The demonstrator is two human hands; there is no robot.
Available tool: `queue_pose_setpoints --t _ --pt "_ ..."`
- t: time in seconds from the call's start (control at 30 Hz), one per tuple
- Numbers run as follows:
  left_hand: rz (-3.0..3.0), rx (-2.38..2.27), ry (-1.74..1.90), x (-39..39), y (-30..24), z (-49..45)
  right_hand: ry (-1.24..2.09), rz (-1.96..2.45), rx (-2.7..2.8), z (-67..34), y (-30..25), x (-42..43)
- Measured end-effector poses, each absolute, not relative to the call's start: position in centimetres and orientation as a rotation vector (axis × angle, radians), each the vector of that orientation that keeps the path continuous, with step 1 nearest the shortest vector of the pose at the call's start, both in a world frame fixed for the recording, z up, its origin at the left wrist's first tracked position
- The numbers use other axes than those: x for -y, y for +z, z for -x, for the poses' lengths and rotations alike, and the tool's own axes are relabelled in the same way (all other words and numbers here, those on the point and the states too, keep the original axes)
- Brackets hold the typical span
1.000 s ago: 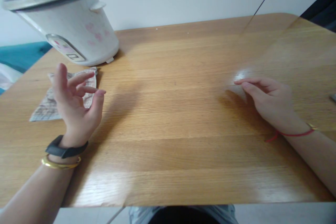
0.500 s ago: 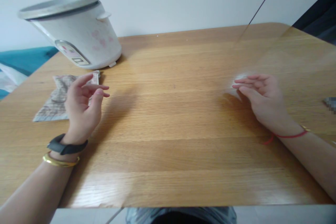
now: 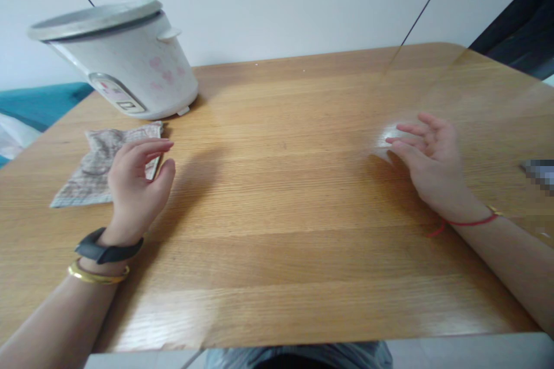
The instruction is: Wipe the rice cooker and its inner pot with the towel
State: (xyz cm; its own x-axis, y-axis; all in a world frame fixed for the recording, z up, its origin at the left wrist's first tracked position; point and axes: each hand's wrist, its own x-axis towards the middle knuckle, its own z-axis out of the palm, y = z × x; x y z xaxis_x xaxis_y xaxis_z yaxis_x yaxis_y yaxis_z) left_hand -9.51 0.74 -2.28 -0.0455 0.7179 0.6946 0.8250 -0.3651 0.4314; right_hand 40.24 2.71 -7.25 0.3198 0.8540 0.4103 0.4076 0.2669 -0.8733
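My left hand [image 3: 139,184] hovers over the left side of the wooden table [image 3: 277,202], fingers curved and the thumb apart from them, with nothing held. Behind it lies a crumpled checked cloth [image 3: 97,155], partly covered by the hand in this view. My right hand [image 3: 435,164] is raised above the right side of the table, its fingers loosely spread and empty. A dark band and a gold bangle circle the left wrist; a red cord is tied round the right one.
A white rice cooker [image 3: 130,69] with pink hearts and a lid stands at the back left, against the wall. A blurred-out flat object [image 3: 541,174] lies at the right edge. Teal fabric [image 3: 47,104] shows beyond the table's left side.
My left fingers have drawn together, while those of my right hand have spread a little more. The whole view has shifted slightly; the cooker and cloth stay put.
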Motion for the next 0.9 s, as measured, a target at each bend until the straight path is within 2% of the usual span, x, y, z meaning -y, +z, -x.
queue_pose_setpoints --t 0.53,0.67,0.9 --pt "2.065 1.568 -1.308 -0.7 -1.2 8.9 0.495 1.336 1.198 -39.3 -7.0 -2.2" --pt "2.038 1.532 -1.300 -0.6 -1.3 9.2 0.411 1.274 1.271 -39.1 -6.9 -2.0" --pt "1.766 1.626 -1.591 -4.1 -1.6 15.3 0.290 1.230 1.337 -38.8 -6.3 -3.9"
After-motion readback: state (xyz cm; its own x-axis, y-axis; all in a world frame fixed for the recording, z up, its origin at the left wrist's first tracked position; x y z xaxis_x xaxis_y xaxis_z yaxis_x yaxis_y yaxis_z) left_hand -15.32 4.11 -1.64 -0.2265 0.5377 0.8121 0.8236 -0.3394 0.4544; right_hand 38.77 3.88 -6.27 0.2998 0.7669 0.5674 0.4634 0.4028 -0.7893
